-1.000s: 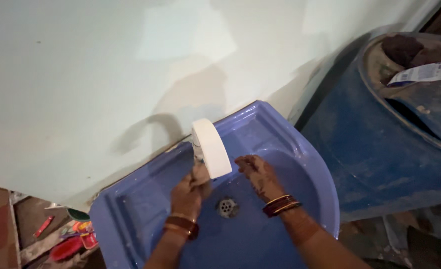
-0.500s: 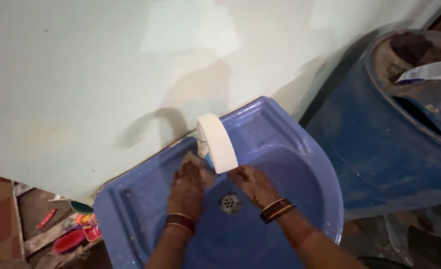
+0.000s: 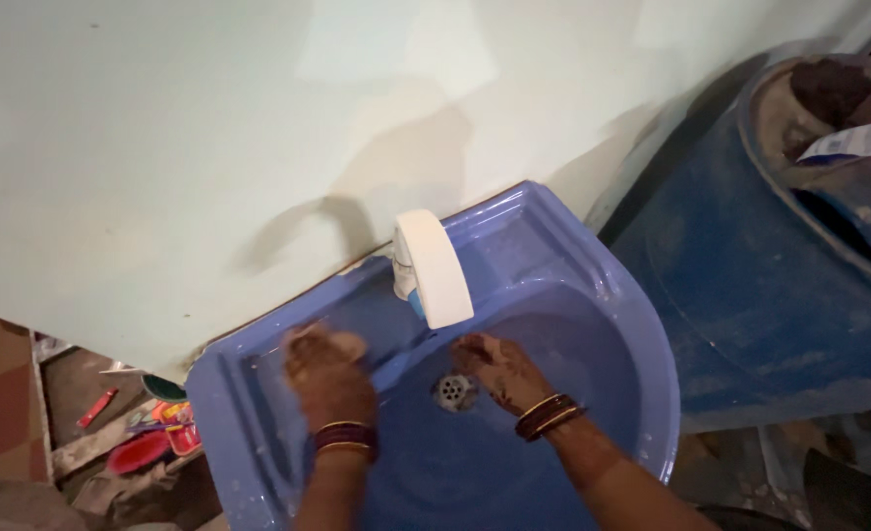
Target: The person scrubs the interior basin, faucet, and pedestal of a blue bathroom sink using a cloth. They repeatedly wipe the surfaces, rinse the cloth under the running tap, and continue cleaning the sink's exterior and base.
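Both hands are down inside a blue sink point(image 3: 642, 393). The left hand point(image 3: 325, 366) is blurry. It looks curled up, with the fingers bent in toward the flat ledge of the sink, but I cannot tell if it holds anything. Bangles point(image 3: 345, 437) sit on its wrist, dark red and gold. The right hand point(image 3: 490, 364) is loose and a little spread, with its fingers pointing toward the left hand. It holds nothing. It has dark stains on its skin and wears bangles too.

Between the two hands, close beside the right one, is the round metal drain point(image 3: 452, 390) at the bottom of the sink. Just above the right hand hangs a white tap point(image 3: 434, 267). It sticks out over the bowl from the back edge of the sink. A little blue part shows under it.

Behind the tap is a pale wall point(image 3: 160, 147) with soft shadows on it.

Farther out past the right hand stands a big dark blue barrel point(image 3: 750, 305), close to the sink. Its top is dusty and brown, and a white and blue packet point(image 3: 863, 143) lies on it.

Far out past the left hand, down on the floor, are some small red plastic things point(image 3: 145, 447) and a red stick point(image 3: 96, 407).
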